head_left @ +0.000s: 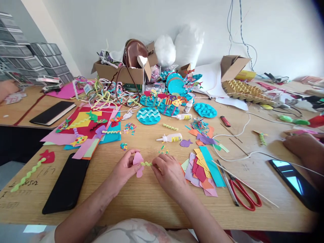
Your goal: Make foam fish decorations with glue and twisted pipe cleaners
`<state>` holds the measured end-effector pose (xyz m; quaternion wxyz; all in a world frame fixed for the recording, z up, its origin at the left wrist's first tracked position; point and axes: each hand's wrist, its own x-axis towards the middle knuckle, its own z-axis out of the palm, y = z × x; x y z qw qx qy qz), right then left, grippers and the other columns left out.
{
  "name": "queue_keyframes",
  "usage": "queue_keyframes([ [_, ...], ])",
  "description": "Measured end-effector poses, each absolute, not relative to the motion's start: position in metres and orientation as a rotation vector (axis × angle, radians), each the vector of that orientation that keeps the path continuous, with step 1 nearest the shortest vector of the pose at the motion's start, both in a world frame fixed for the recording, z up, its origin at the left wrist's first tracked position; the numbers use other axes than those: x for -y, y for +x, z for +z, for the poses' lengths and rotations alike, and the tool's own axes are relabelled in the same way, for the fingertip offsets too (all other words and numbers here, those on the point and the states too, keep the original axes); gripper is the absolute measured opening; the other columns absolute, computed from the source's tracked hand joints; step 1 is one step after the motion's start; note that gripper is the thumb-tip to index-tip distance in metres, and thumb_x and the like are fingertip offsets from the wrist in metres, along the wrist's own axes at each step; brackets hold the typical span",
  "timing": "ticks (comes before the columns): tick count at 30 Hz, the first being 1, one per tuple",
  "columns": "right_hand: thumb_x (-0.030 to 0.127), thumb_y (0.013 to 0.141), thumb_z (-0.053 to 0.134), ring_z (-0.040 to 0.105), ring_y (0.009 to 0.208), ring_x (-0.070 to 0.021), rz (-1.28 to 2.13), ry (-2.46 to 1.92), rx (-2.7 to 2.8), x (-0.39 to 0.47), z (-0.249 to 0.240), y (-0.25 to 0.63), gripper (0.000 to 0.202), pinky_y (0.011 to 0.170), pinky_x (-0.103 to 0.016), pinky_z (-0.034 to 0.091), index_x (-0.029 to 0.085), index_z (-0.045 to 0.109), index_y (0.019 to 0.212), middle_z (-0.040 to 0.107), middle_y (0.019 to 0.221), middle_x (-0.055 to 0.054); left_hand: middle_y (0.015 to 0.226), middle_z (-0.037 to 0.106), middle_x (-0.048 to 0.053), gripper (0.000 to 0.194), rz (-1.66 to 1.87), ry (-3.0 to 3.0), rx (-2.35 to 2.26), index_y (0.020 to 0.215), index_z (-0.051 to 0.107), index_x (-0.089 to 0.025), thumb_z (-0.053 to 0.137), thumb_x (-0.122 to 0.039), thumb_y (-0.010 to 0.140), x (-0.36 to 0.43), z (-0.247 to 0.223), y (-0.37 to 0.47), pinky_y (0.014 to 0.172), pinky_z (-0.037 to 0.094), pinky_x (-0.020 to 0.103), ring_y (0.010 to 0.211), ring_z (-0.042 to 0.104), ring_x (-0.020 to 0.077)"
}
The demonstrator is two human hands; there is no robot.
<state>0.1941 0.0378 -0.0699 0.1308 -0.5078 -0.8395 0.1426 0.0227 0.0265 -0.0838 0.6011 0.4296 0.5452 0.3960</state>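
One pink paper cutout (pixel 137 159): was pinched in the left grip (pixel 125 166), between thumb and fingers, above the surface (pixel 141 202).
Twisted yellow-green strip (pixel 146 164): was seen between the two grips, its left end against the cutout.
Right grip (pixel 169 172): was closed, with the strip's right end pinched at the fingertips.
Glue bottle (pixel 172 137): was laid on its side beyond the grips.
Loose paper pieces (pixel 199 171): were heaped right of the right grip, near the red-handled scissors (pixel 238 181).
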Motion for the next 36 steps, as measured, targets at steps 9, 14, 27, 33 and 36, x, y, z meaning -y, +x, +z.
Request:
queue_keyframes([
  [9, 0.017, 0.086, 0.052, 0.054, 0.075, -0.016, 0.246, -1.434, 2.513, -0.035, -0.066, 0.192, 0.016, 0.068, -0.029, 0.032, 0.02, 0.061, 0.073, 0.061, 0.075, -0.002, 0.078, 0.051, -0.002, 0.041, 0.938, 1.209, -1.388, 0.106, 0.047, -0.019, 0.057, -0.024, 0.066, -0.035, -0.095, 0.026, 0.063, 0.041, 0.025, 0.072, 0.051, 0.0153],
  [14, 0.019, 0.086, 0.052, 0.053, 0.076, -0.0167, 0.262, -1.426, 2.497, -0.035, -0.065, 0.193, 0.016, 0.07, -0.029, 0.033, 0.02, 0.062, 0.074, 0.06, 0.076, -0.003, 0.073, 0.049, -0.003, 0.044, 0.909, 1.271, -1.407, 0.11, 0.049, -0.02, 0.055, -0.022, 0.067, -0.035, -0.092, 0.025, 0.06, 0.04, 0.023, 0.066, 0.048, 0.0137],
  [27, 0.015, 0.082, 0.056, 0.054, 0.08, -0.0154, 0.475, -1.409, 2.379, -0.043, -0.075, 0.198, 0.011, 0.073, -0.026, 0.036, 0.019, 0.064, 0.075, 0.061, 0.079, -0.002, 0.061, 0.049, -0.008, 0.062, 0.852, 1.148, -1.237, 0.13, 0.04, -0.021, 0.053, -0.021, 0.069, -0.028, -0.082, 0.027, 0.054, 0.039, 0.023, 0.049, 0.047, 0.0093],
  [33, 0.014, 0.082, 0.055, 0.054, 0.079, -0.0159, 0.446, -1.447, 2.39, -0.043, -0.073, 0.198, 0.013, 0.073, -0.027, 0.036, 0.019, 0.063, 0.074, 0.061, 0.079, -0.002, 0.079, 0.056, -0.002, 0.058, 0.836, 1.156, -1.244, 0.125, 0.04, -0.02, 0.056, -0.024, 0.07, -0.031, -0.08, 0.02, 0.066, 0.043, 0.025, 0.072, 0.055, 0.0145],
  [36, 0.014, 0.082, 0.055, 0.055, 0.079, -0.016, 0.458, -1.468, 2.383, -0.043, -0.072, 0.199, 0.012, 0.072, -0.027, 0.036, 0.019, 0.064, 0.074, 0.062, 0.08, -0.003, 0.089, 0.06, 0.002, 0.055, 0.817, 1.113, -1.213, 0.124, 0.04, -0.019, 0.055, -0.027, 0.072, -0.031, -0.076, 0.017, 0.074, 0.045, 0.029, 0.082, 0.057, 0.0174],
])
